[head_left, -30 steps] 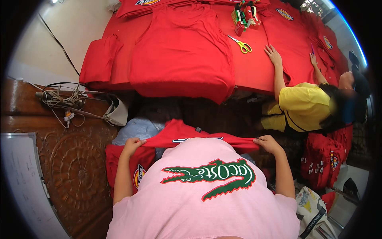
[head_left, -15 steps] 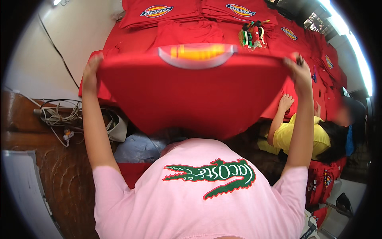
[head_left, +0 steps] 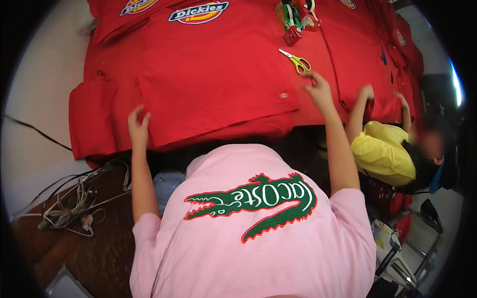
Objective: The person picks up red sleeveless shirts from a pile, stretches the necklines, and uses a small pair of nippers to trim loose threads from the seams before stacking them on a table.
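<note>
A red shirt (head_left: 213, 84) with an oval emblem on its upper part and a small label near its lower right corner lies spread on the red-covered table. Beside its lower left edge is my left hand (head_left: 138, 126), open, fingers apart and nothing in them. My right hand (head_left: 318, 92) hovers past the shirt's right edge, fingers curled around a small dark thing whose kind I cannot make out. Just beyond these fingers, scissors (head_left: 300, 64) with yellow-green handles lie on the red cloth, blades pointing away to the left.
Tape dispensers (head_left: 293, 22) stand at the far side. More red garments (head_left: 360, 59) cover the table to the right, where a person in a yellow top (head_left: 385, 154) handles red cloth. Tangled cables (head_left: 69, 203) lie at lower left. A light-coloured bag (head_left: 168, 186) sits below the table edge.
The red shirt, held up and stretched between both hands before, now lies on the table. My left hand has let it go; both hands have come lower and closer together. The view has shifted.
</note>
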Motion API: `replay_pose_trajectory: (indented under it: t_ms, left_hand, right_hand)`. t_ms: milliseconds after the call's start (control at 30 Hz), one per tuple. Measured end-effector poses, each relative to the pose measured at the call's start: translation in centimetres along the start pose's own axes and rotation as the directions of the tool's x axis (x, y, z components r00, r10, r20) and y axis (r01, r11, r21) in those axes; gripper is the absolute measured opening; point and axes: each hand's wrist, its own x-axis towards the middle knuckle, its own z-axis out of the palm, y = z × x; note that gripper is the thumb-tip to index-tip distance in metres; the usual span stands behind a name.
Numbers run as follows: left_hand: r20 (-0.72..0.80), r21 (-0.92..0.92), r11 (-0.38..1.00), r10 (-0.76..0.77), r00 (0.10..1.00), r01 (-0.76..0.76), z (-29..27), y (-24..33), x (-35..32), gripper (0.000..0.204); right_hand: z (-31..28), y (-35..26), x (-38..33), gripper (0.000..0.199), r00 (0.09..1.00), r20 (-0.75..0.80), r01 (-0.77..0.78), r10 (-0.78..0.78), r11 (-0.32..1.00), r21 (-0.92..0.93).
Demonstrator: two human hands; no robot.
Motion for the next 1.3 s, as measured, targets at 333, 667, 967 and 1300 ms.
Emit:
replay_pose_trajectory:
  t_ms: [333,667,967,1300]
  left_hand:
    - [-0.092,-0.272,0.859,-0.472,0.877,0.434,1.2,-0.8,-11.6,0.041]
    - [-0.013,-0.377,0.703,-0.655,0.755,0.603,-2.4,-0.6,-13.0,0.027]
    - [0.143,-0.575,0.563,-0.645,0.75,0.594,-2.1,-0.9,-14.5,0.056]
    - [0.045,-0.571,0.602,-0.656,0.753,0.558,-0.3,0.0,-14.6,0.036]
  right_hand:
    - [4.6,4.0,-9.3,0.041,0.973,-0.173,-0.19,0.154,0.959,-0.209]
    - [2.0,1.6,-10.2,0.014,0.984,-0.179,-0.078,0.009,0.923,-0.378]
    - [1.6,12.6,-12.4,0.024,0.968,-0.152,-0.173,0.199,0.97,0.17]
    - [3.4,8.1,-9.4,0.041,0.922,0.156,-0.339,0.355,0.933,-0.12]
